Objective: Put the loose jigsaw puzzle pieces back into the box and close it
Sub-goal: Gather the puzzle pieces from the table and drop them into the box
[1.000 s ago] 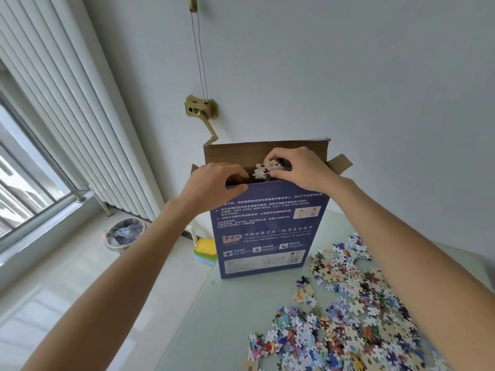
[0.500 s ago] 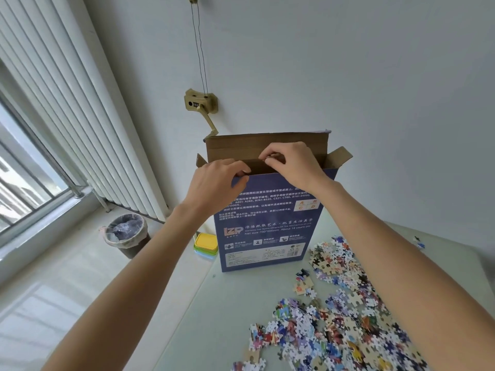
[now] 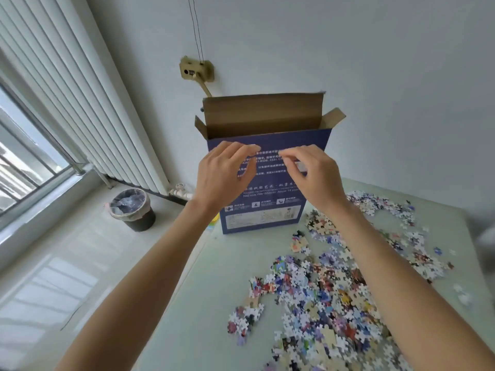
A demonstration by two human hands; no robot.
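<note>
The blue puzzle box (image 3: 263, 219) stands upright at the table's far edge, its brown top flaps (image 3: 262, 113) open. My left hand (image 3: 225, 174) and my right hand (image 3: 314, 176) hover side by side in front of the box's upper face, just below the opening. Their fingers are loosely curled and hold nothing. Several loose jigsaw pieces (image 3: 318, 290) lie scattered over the pale green table (image 3: 214, 290), to the right of and nearer than the box. The inside of the box is hidden.
A black bin (image 3: 133, 210) with a liner stands on the floor to the left, below a white radiator (image 3: 88, 108). The window is at the far left. A wall fitting (image 3: 197, 70) with cords hangs behind the box. The table's left edge runs under my left forearm.
Both hands have come out of the box opening and dropped to its front face. The pieces my right hand held over the opening are gone from it.
</note>
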